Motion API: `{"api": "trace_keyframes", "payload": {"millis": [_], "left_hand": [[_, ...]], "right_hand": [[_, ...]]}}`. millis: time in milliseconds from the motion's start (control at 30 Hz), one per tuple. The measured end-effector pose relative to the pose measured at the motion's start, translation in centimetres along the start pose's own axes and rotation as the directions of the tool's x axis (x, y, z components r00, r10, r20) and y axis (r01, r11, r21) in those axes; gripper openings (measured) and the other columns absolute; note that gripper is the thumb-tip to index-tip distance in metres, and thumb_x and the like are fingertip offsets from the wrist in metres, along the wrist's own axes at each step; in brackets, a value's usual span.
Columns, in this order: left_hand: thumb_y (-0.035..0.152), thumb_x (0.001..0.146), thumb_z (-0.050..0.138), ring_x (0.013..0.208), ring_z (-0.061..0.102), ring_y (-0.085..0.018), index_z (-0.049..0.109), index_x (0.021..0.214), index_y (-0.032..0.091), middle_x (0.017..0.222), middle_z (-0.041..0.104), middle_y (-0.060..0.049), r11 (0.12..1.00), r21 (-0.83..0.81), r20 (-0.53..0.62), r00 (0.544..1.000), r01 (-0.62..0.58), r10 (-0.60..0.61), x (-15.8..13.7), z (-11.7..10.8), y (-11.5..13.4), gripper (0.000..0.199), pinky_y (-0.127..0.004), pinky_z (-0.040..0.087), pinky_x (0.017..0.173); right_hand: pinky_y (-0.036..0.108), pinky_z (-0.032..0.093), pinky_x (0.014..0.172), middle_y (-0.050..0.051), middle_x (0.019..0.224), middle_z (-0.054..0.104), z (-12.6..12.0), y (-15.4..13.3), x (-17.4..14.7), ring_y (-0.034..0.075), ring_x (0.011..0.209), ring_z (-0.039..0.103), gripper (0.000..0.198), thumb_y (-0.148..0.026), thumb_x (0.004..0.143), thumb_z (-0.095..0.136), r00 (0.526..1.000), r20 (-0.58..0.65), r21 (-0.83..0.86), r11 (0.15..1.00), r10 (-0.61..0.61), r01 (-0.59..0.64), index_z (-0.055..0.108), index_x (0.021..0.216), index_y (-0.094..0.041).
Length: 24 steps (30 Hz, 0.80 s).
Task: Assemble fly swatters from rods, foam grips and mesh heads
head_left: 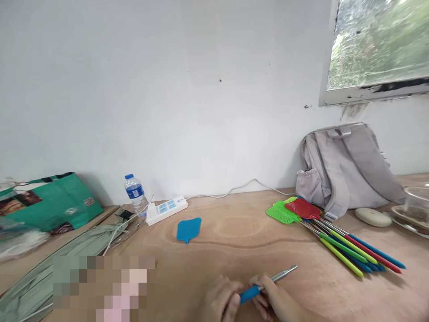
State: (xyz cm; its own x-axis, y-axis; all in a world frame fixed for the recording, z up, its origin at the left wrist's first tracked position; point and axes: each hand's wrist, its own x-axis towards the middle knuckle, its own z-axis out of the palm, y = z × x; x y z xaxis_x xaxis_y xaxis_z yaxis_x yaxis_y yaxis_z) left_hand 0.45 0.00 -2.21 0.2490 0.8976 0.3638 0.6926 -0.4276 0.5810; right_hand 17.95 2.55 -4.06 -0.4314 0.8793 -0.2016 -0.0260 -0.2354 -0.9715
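Note:
Low in the view, both my hands are on a fly swatter handle (pixel 250 294) with a blue grip and a short silver metal rod. My left hand (pixel 219 297) is closed around the blue end, its fingers partly blurred. Further up, where the grip meets the rod, my right hand (pixel 270 297) is closed on it with thumb and fingers. The rod points up and to the right, with no swatter head on its tip. A loose blue fly swatter head (pixel 188 230) lies flat on the wooden table, beyond my hands and to the left.
A pile of colored fly swatters (pixel 345 243) lies at right, before a grey backpack (pixel 348 170). A beige oval object (pixel 373 218) and clear container (pixel 417 203) sit beside it. Leftward are a power strip (pixel 167 210), water bottle (pixel 134 192) and green bag (pixel 63 201).

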Motion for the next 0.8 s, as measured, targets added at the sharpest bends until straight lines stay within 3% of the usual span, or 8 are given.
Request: {"api": "trace_keyframes", "payload": {"millis": [100,200,300,367,467,633,733,800], "left_hand": [[0.034,0.086,0.027,0.102,0.051,-0.022,0.060,0.106,0.025,0.102,0.062,-0.007,0.991,0.097,-0.133,0.988,0.088,-0.074,2.3,-1.8,-2.9,0.039,-0.037,0.037,0.092],[0.026,0.082,0.035,0.112,0.042,-0.026,0.058,0.111,0.020,0.119,0.051,-0.011,0.899,0.417,-0.244,0.969,0.133,-0.029,5.3,-3.6,-6.5,0.037,-0.042,0.029,0.097],[0.035,0.078,0.045,0.113,0.040,-0.034,0.053,0.117,0.020,0.121,0.050,-0.013,0.740,0.544,-0.334,0.911,0.397,-0.243,7.4,-4.9,-9.0,0.043,-0.050,0.029,0.093],[0.041,0.079,0.042,0.103,0.049,-0.033,0.059,0.109,0.016,0.108,0.057,-0.015,0.710,0.552,-0.263,0.899,0.437,-0.349,8.1,-5.2,-9.7,0.043,-0.045,0.036,0.087],[0.035,0.080,0.042,0.090,0.056,-0.031,0.064,0.093,0.012,0.091,0.062,-0.017,0.736,0.548,-0.160,0.913,0.398,-0.374,8.2,-4.7,-9.7,0.035,-0.040,0.040,0.080],[0.025,0.080,0.042,0.083,0.060,-0.032,0.059,0.099,0.010,0.086,0.063,-0.019,0.793,0.461,-0.157,0.916,0.398,-0.369,7.8,-2.8,-8.3,0.030,-0.038,0.043,0.072],[0.029,0.084,0.035,0.074,0.064,-0.024,0.058,0.089,0.017,0.078,0.064,-0.011,0.877,0.315,-0.127,0.932,0.363,-0.341,7.5,-2.2,-7.2,0.026,-0.030,0.045,0.065],[0.035,0.085,0.032,0.064,0.064,-0.019,0.054,0.081,0.018,0.068,0.062,-0.004,0.934,0.040,-0.103,0.931,0.355,-0.350,7.4,-1.9,-6.4,0.028,-0.026,0.045,0.059]], "right_hand": [[0.024,0.027,0.040,-0.004,0.037,0.035,-0.3,-0.5,0.4,0.011,0.038,0.037,0.031,-0.044,0.066,0.035,0.999,-0.027,0.248,0.968,-0.018,0.024,0.028,0.045,-0.023],[0.024,0.031,0.043,-0.001,0.050,0.048,-0.9,-1.4,0.2,0.011,0.044,0.043,0.023,-0.040,0.064,0.042,0.991,-0.127,0.456,0.885,-0.039,0.093,0.038,0.052,-0.021],[0.024,0.033,0.045,0.000,0.061,0.054,-1.3,-1.9,0.0,0.011,0.046,0.046,0.017,-0.036,0.066,0.046,0.986,-0.165,0.526,0.843,-0.023,0.108,0.045,0.061,-0.020],[0.023,0.033,0.044,0.001,0.061,0.056,-1.5,-1.8,0.1,0.010,0.046,0.046,0.016,-0.034,0.067,0.049,0.987,-0.160,0.537,0.838,-0.013,0.098,0.045,0.063,-0.019],[0.021,0.031,0.042,0.000,0.057,0.057,-1.6,-1.6,0.3,0.010,0.044,0.046,0.021,-0.033,0.064,0.058,0.983,-0.180,0.525,0.843,-0.019,0.112,0.043,0.064,-0.020],[0.018,0.021,0.035,-0.004,0.048,0.053,-1.3,-1.7,0.5,0.004,0.033,0.035,0.032,-0.037,0.061,0.065,0.981,-0.194,0.441,0.895,0.019,0.070,0.038,0.065,-0.020],[0.016,0.021,0.037,-0.008,0.047,0.047,-1.2,-1.9,0.4,0.003,0.036,0.035,0.036,-0.031,0.058,0.068,0.984,-0.179,0.453,0.887,-0.012,0.093,0.035,0.066,-0.020],[0.015,0.020,0.036,-0.011,0.047,0.041,-1.0,-1.9,0.3,0.001,0.035,0.031,0.037,-0.026,0.056,0.069,0.990,-0.123,0.445,0.888,-0.070,0.119,0.034,0.068,-0.021]]}}
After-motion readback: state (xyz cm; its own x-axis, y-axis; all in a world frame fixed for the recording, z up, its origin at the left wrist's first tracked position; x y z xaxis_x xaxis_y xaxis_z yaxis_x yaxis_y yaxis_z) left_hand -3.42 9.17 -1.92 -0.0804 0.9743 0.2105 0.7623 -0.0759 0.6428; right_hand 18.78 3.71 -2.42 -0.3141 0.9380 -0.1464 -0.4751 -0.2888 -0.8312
